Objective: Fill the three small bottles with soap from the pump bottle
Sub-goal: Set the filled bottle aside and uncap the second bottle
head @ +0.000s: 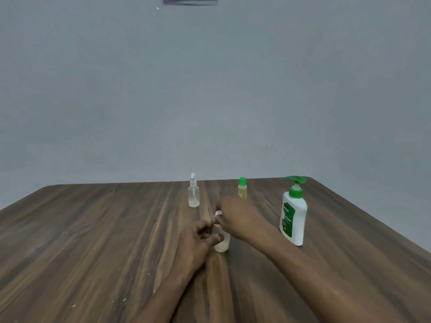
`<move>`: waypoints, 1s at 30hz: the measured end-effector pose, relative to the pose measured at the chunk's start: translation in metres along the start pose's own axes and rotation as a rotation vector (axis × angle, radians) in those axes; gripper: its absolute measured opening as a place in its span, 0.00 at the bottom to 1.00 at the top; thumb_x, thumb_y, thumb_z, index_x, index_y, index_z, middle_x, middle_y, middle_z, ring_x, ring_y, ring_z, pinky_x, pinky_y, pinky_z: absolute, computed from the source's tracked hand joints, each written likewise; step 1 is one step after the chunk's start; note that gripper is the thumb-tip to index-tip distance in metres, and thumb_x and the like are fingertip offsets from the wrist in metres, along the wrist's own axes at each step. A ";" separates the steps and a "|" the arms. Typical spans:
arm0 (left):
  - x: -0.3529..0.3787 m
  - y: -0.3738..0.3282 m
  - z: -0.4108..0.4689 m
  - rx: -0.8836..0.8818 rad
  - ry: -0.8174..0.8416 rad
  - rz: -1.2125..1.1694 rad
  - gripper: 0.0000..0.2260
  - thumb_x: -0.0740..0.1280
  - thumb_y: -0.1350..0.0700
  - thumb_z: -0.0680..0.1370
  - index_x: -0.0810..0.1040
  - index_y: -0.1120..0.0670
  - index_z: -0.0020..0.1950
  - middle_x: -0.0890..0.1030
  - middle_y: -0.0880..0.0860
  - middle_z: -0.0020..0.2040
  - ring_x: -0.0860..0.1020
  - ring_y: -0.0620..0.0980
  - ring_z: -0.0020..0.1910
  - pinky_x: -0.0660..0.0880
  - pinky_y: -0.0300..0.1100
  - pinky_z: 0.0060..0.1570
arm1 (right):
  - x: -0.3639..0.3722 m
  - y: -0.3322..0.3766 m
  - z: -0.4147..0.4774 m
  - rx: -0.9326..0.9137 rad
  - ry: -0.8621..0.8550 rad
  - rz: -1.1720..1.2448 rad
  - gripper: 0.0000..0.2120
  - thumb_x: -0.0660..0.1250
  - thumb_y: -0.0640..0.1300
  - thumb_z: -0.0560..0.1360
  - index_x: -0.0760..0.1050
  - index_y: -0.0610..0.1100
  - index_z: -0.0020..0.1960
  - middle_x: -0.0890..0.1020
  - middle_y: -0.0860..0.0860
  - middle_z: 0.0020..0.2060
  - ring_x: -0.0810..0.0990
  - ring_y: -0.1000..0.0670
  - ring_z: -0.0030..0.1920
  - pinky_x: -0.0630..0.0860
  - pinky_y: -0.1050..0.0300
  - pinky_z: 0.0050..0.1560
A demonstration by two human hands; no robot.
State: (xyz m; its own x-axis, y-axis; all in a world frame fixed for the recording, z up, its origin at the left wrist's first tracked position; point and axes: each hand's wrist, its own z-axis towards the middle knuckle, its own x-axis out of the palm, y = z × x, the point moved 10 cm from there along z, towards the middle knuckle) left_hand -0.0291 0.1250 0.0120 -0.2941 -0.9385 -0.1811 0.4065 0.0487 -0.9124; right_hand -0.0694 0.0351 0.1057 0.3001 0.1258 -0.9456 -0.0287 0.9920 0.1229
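A: Item one?
B: Near bottle (222, 241), small, clear, upright on the table (93, 241), centre, closest of the bottles to the person. Pale liquid shows low inside it.

A: Who holds it?
B: Both hands. Left hand (198, 236) grips the body from the left, thumb across the front, fingers curled. Right hand (235, 217) comes in from the right above it, fingertips pinched on the white cap (218, 214).

A: Item two?
B: Spray bottle (193, 193), clear, white nozzle top, upright, behind and slightly left of the near bottle, apart from both hands. A little pale liquid at the bottom.

A: Item three?
B: Yellow bottle (242, 188), green cap, upright, at the far edge, just behind the right hand, which covers its lower part. Touching or not, I cannot tell.

A: Item four?
B: Pump bottle (293, 217), white, green pump and label, upright on the right side, beside the right forearm and apart from the small bottles. Nozzle points left.

A: Surface?
B: Table, dark wood grain, a few pale specks near the front left. Plain grey wall (210, 89) behind.
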 end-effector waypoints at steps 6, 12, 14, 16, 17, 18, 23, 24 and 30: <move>0.003 0.006 0.000 -0.013 0.085 -0.121 0.14 0.78 0.56 0.64 0.85 0.50 0.48 0.87 0.55 0.47 0.85 0.57 0.49 0.81 0.61 0.54 | 0.006 0.005 -0.007 0.044 -0.013 -0.002 0.14 0.64 0.41 0.74 0.66 0.43 0.31 0.72 0.48 0.31 0.75 0.44 0.36 0.59 0.57 0.26; 0.004 0.012 0.003 -0.005 0.130 -0.093 0.14 0.77 0.62 0.66 0.82 0.57 0.51 0.86 0.57 0.48 0.84 0.62 0.51 0.82 0.53 0.51 | 0.000 0.012 -0.015 -0.101 0.097 0.090 0.09 0.62 0.36 0.74 0.79 0.43 0.49 0.81 0.45 0.46 0.78 0.45 0.47 0.72 0.55 0.38; 0.005 0.012 0.004 -0.006 0.133 -0.081 0.15 0.77 0.61 0.66 0.83 0.57 0.51 0.86 0.57 0.48 0.84 0.60 0.51 0.82 0.54 0.52 | -0.005 0.015 -0.017 -0.117 0.117 0.130 0.14 0.62 0.39 0.75 0.77 0.45 0.58 0.81 0.47 0.52 0.78 0.46 0.52 0.71 0.57 0.42; 0.005 0.013 0.005 -0.008 0.133 -0.097 0.14 0.77 0.62 0.65 0.83 0.56 0.50 0.86 0.57 0.49 0.85 0.58 0.52 0.81 0.58 0.54 | -0.007 0.020 -0.017 -0.093 0.084 0.050 0.10 0.63 0.47 0.76 0.76 0.41 0.49 0.80 0.45 0.44 0.77 0.44 0.47 0.68 0.57 0.38; 0.005 0.013 0.005 -0.004 0.136 -0.104 0.14 0.77 0.62 0.65 0.84 0.53 0.49 0.86 0.57 0.49 0.84 0.57 0.52 0.81 0.58 0.55 | -0.008 0.020 -0.015 -0.049 0.063 -0.004 0.12 0.62 0.48 0.76 0.72 0.40 0.40 0.78 0.45 0.39 0.76 0.44 0.43 0.66 0.57 0.34; 0.005 0.014 0.005 -0.005 0.136 -0.111 0.14 0.78 0.62 0.65 0.84 0.51 0.49 0.86 0.56 0.50 0.84 0.57 0.53 0.81 0.58 0.55 | -0.006 0.019 -0.014 -0.009 0.067 -0.048 0.15 0.62 0.46 0.77 0.67 0.40 0.34 0.77 0.44 0.37 0.76 0.43 0.42 0.64 0.57 0.32; 0.004 0.016 0.004 -0.026 0.135 -0.157 0.18 0.80 0.57 0.62 0.84 0.53 0.51 0.86 0.58 0.50 0.85 0.58 0.52 0.79 0.63 0.57 | -0.005 0.030 -0.012 -0.053 0.124 0.005 0.11 0.64 0.38 0.72 0.77 0.42 0.53 0.81 0.45 0.49 0.77 0.46 0.50 0.66 0.59 0.33; 0.004 0.015 0.005 -0.023 0.138 -0.155 0.18 0.80 0.57 0.62 0.84 0.54 0.51 0.87 0.58 0.50 0.85 0.58 0.52 0.79 0.63 0.57 | -0.008 0.030 -0.011 -0.052 0.087 0.004 0.12 0.63 0.39 0.72 0.76 0.43 0.55 0.80 0.46 0.50 0.77 0.46 0.51 0.68 0.59 0.36; 0.005 0.015 0.003 -0.021 0.140 -0.140 0.15 0.78 0.62 0.65 0.85 0.49 0.49 0.87 0.55 0.48 0.85 0.55 0.50 0.81 0.62 0.54 | -0.007 0.023 -0.012 0.039 0.092 -0.095 0.07 0.61 0.38 0.75 0.71 0.40 0.38 0.81 0.42 0.49 0.76 0.44 0.44 0.67 0.56 0.34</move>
State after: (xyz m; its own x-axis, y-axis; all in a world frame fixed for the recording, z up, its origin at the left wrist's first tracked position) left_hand -0.0215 0.1195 -0.0018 -0.4645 -0.8799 -0.1000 0.3359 -0.0706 -0.9393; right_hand -0.0840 0.0576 0.1113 0.2114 0.0332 -0.9768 0.0334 0.9986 0.0411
